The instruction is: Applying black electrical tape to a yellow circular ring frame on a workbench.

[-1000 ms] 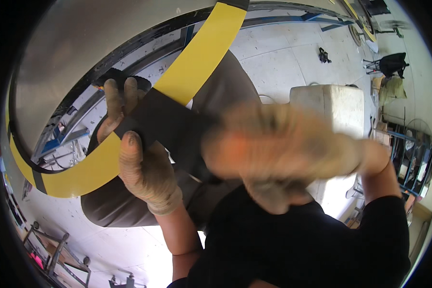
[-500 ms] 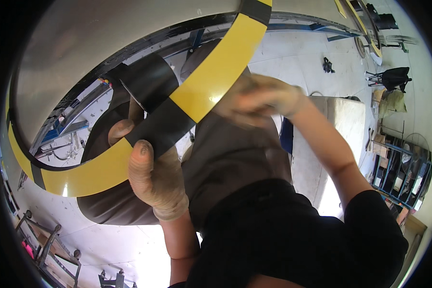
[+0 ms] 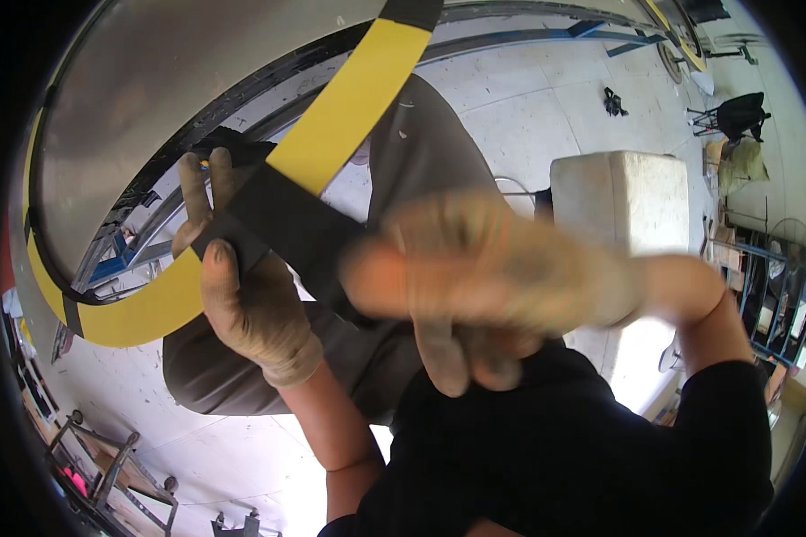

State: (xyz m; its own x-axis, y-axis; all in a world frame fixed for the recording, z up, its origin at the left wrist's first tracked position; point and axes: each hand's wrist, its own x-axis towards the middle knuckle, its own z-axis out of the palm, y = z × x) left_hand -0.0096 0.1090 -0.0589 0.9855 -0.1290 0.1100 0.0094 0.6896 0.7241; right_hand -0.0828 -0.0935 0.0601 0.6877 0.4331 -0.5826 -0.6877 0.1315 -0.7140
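A curved band striped yellow and black (image 3: 139, 315) runs along the edge of a large grey panel (image 3: 215, 80). My gloved left hand (image 3: 264, 318) grips the band, thumb on the near face and fingers reaching up behind it. Beside that thumb, a wide black strip (image 3: 287, 224) crosses the band and slants down to the right. My gloved right hand (image 3: 484, 277) overlaps the strip's lower end; two of its fingers point downward. Motion blur hides whether its thumb and forefinger pinch the strip.
My bent legs (image 3: 430, 152) lie under the band. A pale block (image 3: 618, 197) stands to the right on the light tiled floor. Beyond it are a blue-framed rack (image 3: 761, 304) and a black folding stool (image 3: 741, 116). A wheeled frame (image 3: 107, 465) stands at lower left.
My right hand has come down and nearer, to the strip's end. The black strip, earlier curled behind the band, now extends on the near side. My left hand and the band appear shifted left.
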